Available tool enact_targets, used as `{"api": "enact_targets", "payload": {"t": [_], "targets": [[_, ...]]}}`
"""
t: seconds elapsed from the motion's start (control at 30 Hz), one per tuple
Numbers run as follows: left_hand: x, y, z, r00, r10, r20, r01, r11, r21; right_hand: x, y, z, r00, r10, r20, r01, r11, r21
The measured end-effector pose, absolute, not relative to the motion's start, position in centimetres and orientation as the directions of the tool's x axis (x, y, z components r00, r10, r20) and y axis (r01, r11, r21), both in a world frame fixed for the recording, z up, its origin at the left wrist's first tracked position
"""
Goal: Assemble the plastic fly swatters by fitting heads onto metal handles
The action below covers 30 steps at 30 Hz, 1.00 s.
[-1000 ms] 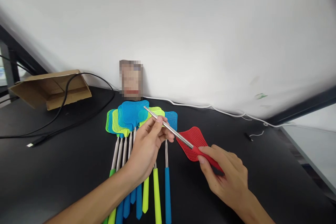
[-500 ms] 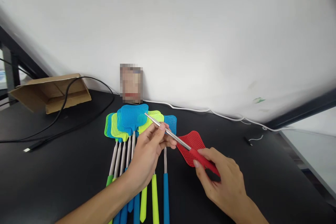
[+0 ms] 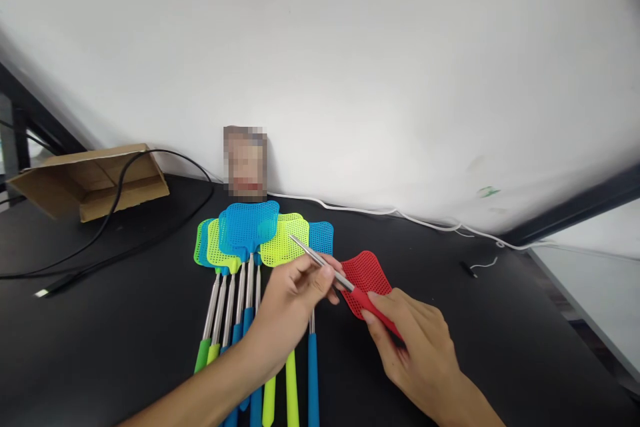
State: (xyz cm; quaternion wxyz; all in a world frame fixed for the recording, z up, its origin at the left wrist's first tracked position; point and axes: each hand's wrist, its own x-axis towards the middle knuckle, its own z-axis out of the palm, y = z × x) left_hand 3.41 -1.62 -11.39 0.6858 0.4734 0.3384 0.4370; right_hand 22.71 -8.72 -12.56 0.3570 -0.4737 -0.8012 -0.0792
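Observation:
My left hand (image 3: 295, 303) pinches the metal rod of a fly swatter handle (image 3: 309, 252) between thumb and fingers. My right hand (image 3: 423, 343) is closed around its red grip (image 3: 376, 309). The handle slants up to the left, and its bare tip carries no swatter head. Behind my hands a red mesh swatter head (image 3: 367, 273) lies on the black table, partly hidden by the right hand and grip. To the left, several fly swatters lie overlapping, with blue (image 3: 249, 225), yellow-green (image 3: 286, 243) and green heads; my left forearm covers some of their handles.
An open cardboard box (image 3: 125, 187) lies at the back left, with a black cable (image 3: 117, 203) across its front. A blurred-out item (image 3: 245, 160) leans on the white wall. A white cable (image 3: 350, 210) follows the wall's foot; a small black connector (image 3: 469, 269) lies at right.
My hands have come closer together along the swatter handle, and its metal rod looks shorter. The rod's tip has moved down and right. The view has shifted slightly.

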Motion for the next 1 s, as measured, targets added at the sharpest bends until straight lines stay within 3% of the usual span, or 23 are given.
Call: {"api": "enact_targets", "payload": {"t": [0.6, 0.77, 1.0], "targets": [[3.6, -2.6, -11.6, 0.465, 0.885, 0.031, -0.309, 0.129, 0.942, 21.6, -9.5, -12.7, -0.211, 0.786, 0.581, 0.773, 0.498, -0.393], [3.5, -2.5, -11.6, 0.469, 0.882, 0.050, -0.286, 0.098, 0.953, 21.4, -9.7, -12.8, -0.158, 0.882, 0.443, 0.715, 0.412, -0.565], [3.3, -2.3, -11.5, 0.486, 0.871, 0.069, -0.297, 0.090, 0.951, 20.6, -10.0, -13.2, -0.100, 0.961, 0.258, 0.472, 0.274, -0.838]]}}
